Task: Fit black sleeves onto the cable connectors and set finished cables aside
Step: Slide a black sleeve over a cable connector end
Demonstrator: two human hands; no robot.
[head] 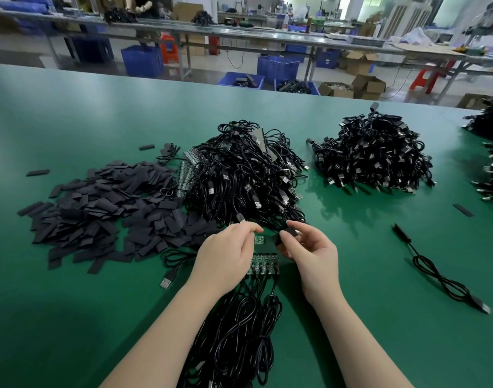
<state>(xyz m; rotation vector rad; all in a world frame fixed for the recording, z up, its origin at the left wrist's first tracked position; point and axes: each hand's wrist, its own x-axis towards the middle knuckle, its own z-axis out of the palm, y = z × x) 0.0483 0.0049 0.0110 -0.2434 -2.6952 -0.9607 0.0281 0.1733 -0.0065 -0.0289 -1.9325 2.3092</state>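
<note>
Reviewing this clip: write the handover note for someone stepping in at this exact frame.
Left hand pinches a small green board on a cable end. Right hand pinches a black sleeve just right of it; the sleeve is not yet on.
A row of bare boards lies under the hands, their cables trailing toward the person.
Loose sleeves pile at left, tangled cable heap in the middle, another cable heap at right, a single sleeved cable lying apart at right.
Left: sleeve this board, then the row.
</note>
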